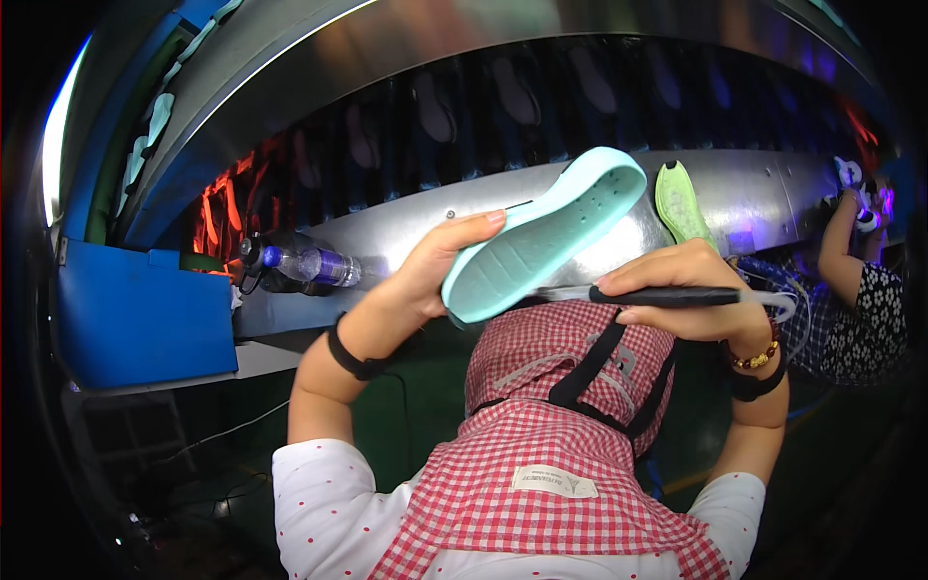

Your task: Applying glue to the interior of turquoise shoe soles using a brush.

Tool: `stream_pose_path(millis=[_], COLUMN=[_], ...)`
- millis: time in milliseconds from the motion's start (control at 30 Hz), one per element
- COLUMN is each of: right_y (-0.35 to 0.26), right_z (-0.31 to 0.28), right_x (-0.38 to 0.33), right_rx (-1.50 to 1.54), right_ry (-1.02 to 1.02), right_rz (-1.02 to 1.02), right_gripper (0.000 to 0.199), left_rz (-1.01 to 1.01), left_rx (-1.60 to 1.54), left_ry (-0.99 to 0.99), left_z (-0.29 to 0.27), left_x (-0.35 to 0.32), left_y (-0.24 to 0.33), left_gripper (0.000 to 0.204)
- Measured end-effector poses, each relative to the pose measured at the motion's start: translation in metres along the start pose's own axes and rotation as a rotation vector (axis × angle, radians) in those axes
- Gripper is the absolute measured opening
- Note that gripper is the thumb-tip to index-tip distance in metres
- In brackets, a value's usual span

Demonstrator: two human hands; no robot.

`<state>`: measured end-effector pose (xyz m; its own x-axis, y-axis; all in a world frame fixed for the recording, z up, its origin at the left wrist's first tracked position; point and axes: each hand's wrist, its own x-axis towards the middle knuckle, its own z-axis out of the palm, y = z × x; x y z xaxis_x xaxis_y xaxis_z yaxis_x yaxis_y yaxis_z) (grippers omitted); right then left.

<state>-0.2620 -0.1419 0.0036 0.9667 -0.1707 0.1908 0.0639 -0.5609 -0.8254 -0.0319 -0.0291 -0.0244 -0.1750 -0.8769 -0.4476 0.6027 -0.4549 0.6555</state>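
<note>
head view: left hand point(430, 275) is gripping a mint sole point(541, 237) at frame centre, tread facing camera. right hand point(691, 295) is closing around a black pen tool point(667, 297), tip touching the sole's heel edge. work looks midway; a green sole point(681, 203) is sitting on the conveyor point(754, 193) behind.

Curved metal conveyor ledge point(406, 227) with a lime-green shoe sole point(681, 205) (upright) and a plastic bottle point(307, 263).
</note>
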Motion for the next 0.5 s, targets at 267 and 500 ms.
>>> stream_pose_path(millis=[267,500], right_y=[0.034,0.016], right_z=[0.015,0.039], right_x=[0.002,0.008], right_rx=[0.299,0.335], right_ry=[0.664,0.674], right_rz=[0.224,0.173], right_gripper=[0.021,0.024], left_rz=[0.117,0.327], left_rx=[-0.410,-0.386], left_ry=[-0.159,-0.208], left_z=[-0.001,-0.019], left_x=[0.019,-0.007], left_y=[-0.030,-0.016], left_gripper=[0.044,0.044])
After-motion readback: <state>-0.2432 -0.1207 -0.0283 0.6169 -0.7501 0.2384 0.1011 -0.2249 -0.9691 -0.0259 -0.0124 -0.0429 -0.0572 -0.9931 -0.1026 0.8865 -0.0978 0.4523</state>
